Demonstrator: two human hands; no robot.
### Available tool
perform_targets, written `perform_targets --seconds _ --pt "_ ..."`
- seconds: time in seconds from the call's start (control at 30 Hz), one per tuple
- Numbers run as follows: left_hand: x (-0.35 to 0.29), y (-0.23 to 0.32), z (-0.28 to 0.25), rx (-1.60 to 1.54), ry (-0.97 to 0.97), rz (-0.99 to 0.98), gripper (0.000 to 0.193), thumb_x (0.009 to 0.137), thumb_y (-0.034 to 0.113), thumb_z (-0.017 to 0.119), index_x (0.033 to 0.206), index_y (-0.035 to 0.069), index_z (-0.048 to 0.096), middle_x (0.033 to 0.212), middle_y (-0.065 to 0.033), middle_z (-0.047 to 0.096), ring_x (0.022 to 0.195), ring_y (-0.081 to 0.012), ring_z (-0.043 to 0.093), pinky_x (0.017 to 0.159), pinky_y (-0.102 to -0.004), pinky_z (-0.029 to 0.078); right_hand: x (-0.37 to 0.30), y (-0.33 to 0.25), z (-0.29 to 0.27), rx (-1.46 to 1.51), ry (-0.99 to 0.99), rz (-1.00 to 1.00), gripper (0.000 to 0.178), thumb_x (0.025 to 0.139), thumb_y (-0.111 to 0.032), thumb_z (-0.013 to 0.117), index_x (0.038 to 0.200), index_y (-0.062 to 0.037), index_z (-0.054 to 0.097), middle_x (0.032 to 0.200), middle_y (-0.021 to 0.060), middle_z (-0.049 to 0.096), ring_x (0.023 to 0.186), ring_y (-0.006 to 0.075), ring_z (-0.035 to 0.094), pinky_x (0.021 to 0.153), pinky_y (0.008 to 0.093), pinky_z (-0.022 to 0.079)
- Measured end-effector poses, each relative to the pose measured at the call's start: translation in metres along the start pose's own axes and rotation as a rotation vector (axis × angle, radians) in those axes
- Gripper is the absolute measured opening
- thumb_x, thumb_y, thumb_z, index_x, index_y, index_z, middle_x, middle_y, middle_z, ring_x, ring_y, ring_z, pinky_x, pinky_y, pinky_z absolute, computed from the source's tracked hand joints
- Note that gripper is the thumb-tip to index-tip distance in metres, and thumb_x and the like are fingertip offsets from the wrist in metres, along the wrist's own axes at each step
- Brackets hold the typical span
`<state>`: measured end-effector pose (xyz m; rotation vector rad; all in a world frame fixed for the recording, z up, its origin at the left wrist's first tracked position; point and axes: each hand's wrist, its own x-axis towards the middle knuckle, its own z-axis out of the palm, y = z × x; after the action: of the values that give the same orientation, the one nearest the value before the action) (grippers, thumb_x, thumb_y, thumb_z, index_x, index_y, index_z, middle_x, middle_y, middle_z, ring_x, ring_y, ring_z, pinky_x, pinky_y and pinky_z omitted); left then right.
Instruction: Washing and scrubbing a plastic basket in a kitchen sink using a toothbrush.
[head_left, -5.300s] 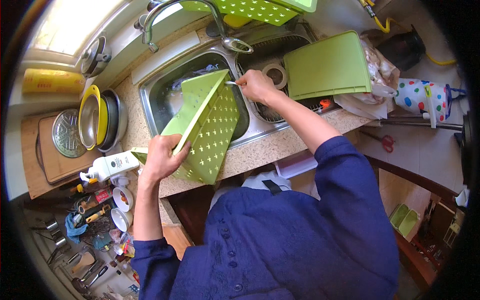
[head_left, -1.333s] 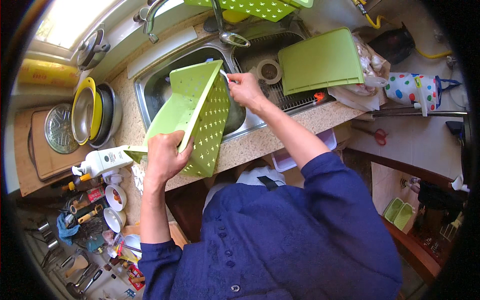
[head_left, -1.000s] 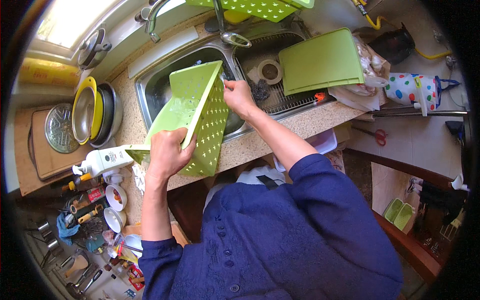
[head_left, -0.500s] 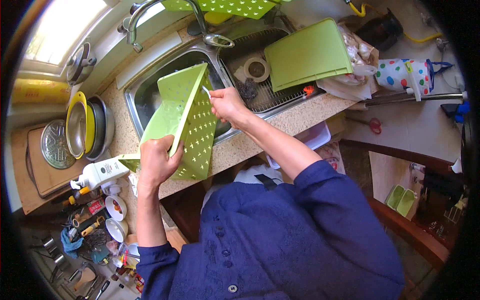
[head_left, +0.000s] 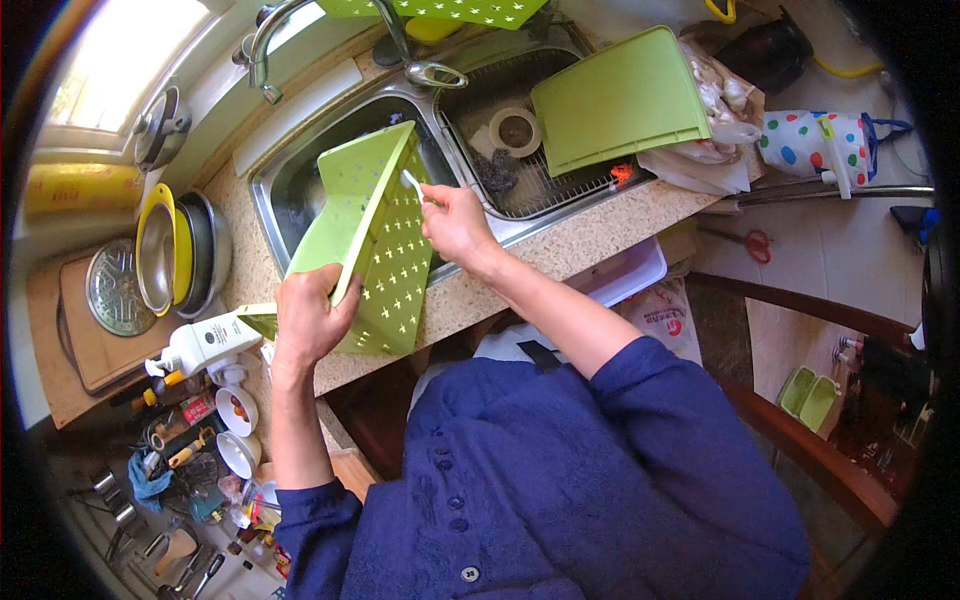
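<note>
Green basket [head_left: 398,280]: tilted, between the two hands, its far part over the left basin [head_left: 262,205], its near part over the counter [head_left: 590,226]
Basket rim: long edge slants from near-left to far-right, away from the body; the pierced wall faces the right hand
White brush [head_left: 410,183]: head just beside the rim's far end, on its outer side; whether it touches, I cannot tell
Right hand [head_left: 457,228]: nearer the rim's far end, basket to its left; fingers closed round the brush handle, most of it hidden
Left hand [head_left: 310,312]: at the rim's near end, basket to its right and ahead; fingers curled shut over the edge
Right basin: wire rack [head_left: 548,196], dark scourer [head_left: 497,172], green panel [head_left: 620,105] lying across its right side
Left of basket: white pump bottle [head_left: 208,343], near the left hand
</note>
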<state>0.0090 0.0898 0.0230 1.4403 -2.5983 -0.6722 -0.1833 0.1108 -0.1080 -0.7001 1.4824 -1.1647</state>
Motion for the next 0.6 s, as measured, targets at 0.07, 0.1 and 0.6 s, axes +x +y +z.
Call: perform_targets --seconds 0.07,0.1,0.6 --pt "0.001 0.0 0.0 0.01 -0.015 -0.013 0.025 0.081 0.021 0.065 0.066 0.001 0.062 0.061 -0.0208 0.057 0.059 -0.0391 0.059 0.057 -0.0444 0.046 -0.001 0.001 0.014 0.088 0.093 -0.098 0.034 0.096 -0.007 0.048 0.128 0.0028 0.057 0.065 -0.0003 0.054 0.05 0.0044 0.045 0.043 0.0233 0.035" --pt "0.0 0.001 0.0 0.0 -0.004 0.002 0.026 0.081 0.021 0.065 0.066 0.001 0.062 0.06 -0.0206 0.057 0.059 -0.0391 0.059 0.057 -0.0443 0.047 0.001 0.002 0.017 0.088 0.089 -0.096 0.034 0.096 -0.007 0.048 0.128 0.0028 0.057 0.065 -0.0003 0.054 0.05 0.0044 0.045 0.043 0.0233 0.035" --pt "-0.003 0.0 0.0 0.01 0.043 0.039 0.026 0.08 0.022 0.066 0.065 0.002 0.061 0.06 -0.0193 0.057 0.059 -0.0387 0.059 0.057 -0.0443 0.047 0.006 0.014 0.002 -0.495 0.165 -0.373 0.034 0.086 -0.007 0.056 0.118 0.002 0.063 0.083 0.0257 0.066 0.076 0.0336 0.069 0.067 0.0402 0.051"
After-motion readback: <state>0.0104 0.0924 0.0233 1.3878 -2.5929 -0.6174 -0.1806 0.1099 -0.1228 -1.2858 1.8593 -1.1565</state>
